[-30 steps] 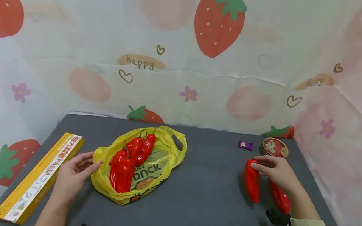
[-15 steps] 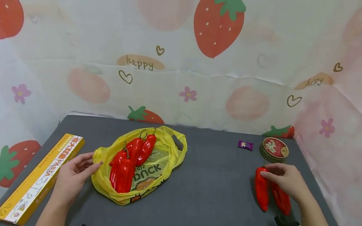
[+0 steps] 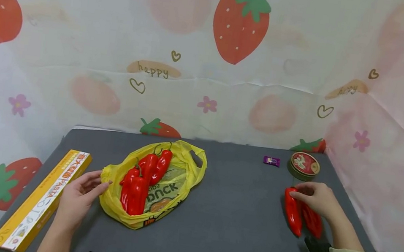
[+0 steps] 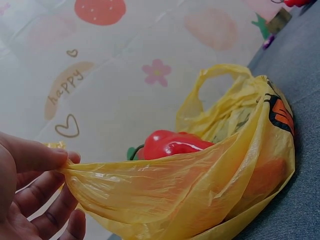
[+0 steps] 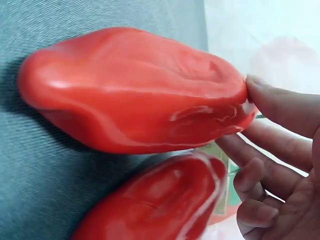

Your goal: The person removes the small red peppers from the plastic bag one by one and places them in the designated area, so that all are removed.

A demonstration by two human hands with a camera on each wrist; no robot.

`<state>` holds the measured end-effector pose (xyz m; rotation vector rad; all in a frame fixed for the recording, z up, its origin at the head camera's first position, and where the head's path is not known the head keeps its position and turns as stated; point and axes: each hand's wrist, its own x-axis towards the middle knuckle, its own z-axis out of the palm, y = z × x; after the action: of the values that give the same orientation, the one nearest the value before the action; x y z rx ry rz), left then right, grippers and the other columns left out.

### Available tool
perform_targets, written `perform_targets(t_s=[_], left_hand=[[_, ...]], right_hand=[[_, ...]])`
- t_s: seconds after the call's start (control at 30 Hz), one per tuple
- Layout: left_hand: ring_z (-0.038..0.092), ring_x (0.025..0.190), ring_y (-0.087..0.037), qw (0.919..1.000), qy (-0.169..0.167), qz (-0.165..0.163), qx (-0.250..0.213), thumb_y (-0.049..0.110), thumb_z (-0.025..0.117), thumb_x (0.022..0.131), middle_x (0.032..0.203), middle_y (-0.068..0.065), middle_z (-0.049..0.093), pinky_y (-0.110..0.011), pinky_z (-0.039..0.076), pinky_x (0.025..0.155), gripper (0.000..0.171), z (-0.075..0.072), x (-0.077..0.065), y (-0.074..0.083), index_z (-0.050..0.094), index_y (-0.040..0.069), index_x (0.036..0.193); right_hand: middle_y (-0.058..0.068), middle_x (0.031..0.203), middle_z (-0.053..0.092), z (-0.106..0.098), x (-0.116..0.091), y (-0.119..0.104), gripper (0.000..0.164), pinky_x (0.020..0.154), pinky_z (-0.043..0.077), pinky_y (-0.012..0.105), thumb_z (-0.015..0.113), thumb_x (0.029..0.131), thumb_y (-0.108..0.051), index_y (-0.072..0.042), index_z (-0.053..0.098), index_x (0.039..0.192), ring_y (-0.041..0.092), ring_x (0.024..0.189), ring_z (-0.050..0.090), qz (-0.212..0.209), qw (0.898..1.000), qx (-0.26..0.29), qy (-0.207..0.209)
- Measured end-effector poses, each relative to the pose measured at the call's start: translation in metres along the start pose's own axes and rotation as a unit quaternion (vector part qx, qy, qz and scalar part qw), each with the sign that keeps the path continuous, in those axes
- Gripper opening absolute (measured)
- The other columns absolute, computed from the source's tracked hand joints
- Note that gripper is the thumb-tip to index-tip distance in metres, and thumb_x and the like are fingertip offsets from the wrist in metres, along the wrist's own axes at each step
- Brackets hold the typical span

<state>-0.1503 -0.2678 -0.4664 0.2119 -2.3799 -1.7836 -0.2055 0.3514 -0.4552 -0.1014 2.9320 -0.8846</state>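
Note:
At the left, my left hand (image 3: 79,195) pinches the gathered rim of a yellow plastic bag (image 4: 145,195) between thumb and fingers. Several glossy red peppers (image 3: 137,194) lie inside the bag, whose mouth faces up; one red pepper (image 4: 172,144) shows over the rim in the left wrist view. On the right side, my right hand (image 3: 320,199) pinches the stem end of a red pepper (image 5: 135,90), its tip down at the table. Right beside it lies a second red pepper (image 3: 312,220), partly hidden by the right hand.
A long yellow-and-white pasta box (image 3: 40,200) lies along the left table edge. Behind the right hand stand a round red-topped tin (image 3: 304,164) and a small purple packet (image 3: 272,161). A patterned cloth (image 3: 210,59) hangs behind the grey table (image 3: 221,239).
My right hand has moved right and slightly toward me with its pepper, which now lies close beside the other pepper. The left hand still holds the bag's rim.

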Motion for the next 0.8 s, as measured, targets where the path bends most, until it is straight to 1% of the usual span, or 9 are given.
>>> perform_targets(t_s=[0.17, 0.4, 0.53, 0.67, 0.8], left_hand=[[0.064, 0.095, 0.000, 1.0000, -0.002, -0.003, 0.006, 0.027, 0.071, 0.096, 0.103, 0.015, 0.069, -0.012, 0.054, 0.081, 0.049, 0.001, 0.001, 0.000, 0.058, 0.002, 0.136], [0.064, 0.095, 0.000, 1.0000, 0.000, -0.008, -0.001, 0.027, 0.071, 0.096, 0.103, 0.015, 0.068, -0.013, 0.054, 0.080, 0.049, -0.001, 0.001, -0.003, 0.058, 0.003, 0.137], [0.064, 0.095, 0.000, 1.0000, -0.002, -0.001, -0.003, 0.026, 0.070, 0.096, 0.104, 0.015, 0.069, -0.013, 0.054, 0.080, 0.049, -0.001, 0.000, -0.002, 0.058, 0.002, 0.136], [0.065, 0.095, -0.001, 1.0000, -0.001, 0.001, -0.010, 0.024, 0.071, 0.096, 0.103, 0.014, 0.069, -0.013, 0.055, 0.080, 0.048, 0.000, 0.000, 0.000, 0.057, 0.000, 0.136], [0.065, 0.095, -0.001, 0.9999, -0.003, 0.004, -0.012, 0.024, 0.071, 0.096, 0.103, 0.015, 0.069, -0.014, 0.055, 0.080, 0.049, 0.000, 0.000, 0.000, 0.057, -0.001, 0.136]], right_hand=[[0.019, 0.112, 0.073, 0.006, 0.001, 0.004, 0.052, 0.088, 0.055, 0.054, 0.072, 0.093, -0.043, 0.001, 0.070, 0.121, 0.033, 0.100, 0.068, -0.001, 1.000, 0.001, 0.003], [0.017, 0.111, 0.073, 0.011, 0.002, 0.006, 0.051, 0.087, 0.055, 0.053, 0.073, 0.092, -0.043, -0.001, 0.069, 0.121, 0.033, 0.100, 0.068, -0.005, 1.000, 0.010, 0.013], [0.016, 0.112, 0.073, 0.007, 0.000, 0.006, 0.050, 0.082, 0.057, 0.046, 0.072, 0.092, -0.044, -0.003, 0.070, 0.122, 0.030, 0.098, 0.067, -0.005, 1.000, 0.014, 0.019], [0.015, 0.113, 0.071, -0.002, -0.003, 0.003, 0.050, 0.075, 0.055, 0.036, 0.071, 0.093, -0.045, -0.005, 0.069, 0.124, 0.028, 0.097, 0.066, -0.001, 1.000, 0.017, 0.024], [0.016, 0.113, 0.070, -0.007, -0.005, -0.004, 0.050, 0.074, 0.053, 0.034, 0.071, 0.094, -0.043, -0.004, 0.068, 0.125, 0.029, 0.098, 0.065, -0.014, 0.999, 0.023, 0.033]])
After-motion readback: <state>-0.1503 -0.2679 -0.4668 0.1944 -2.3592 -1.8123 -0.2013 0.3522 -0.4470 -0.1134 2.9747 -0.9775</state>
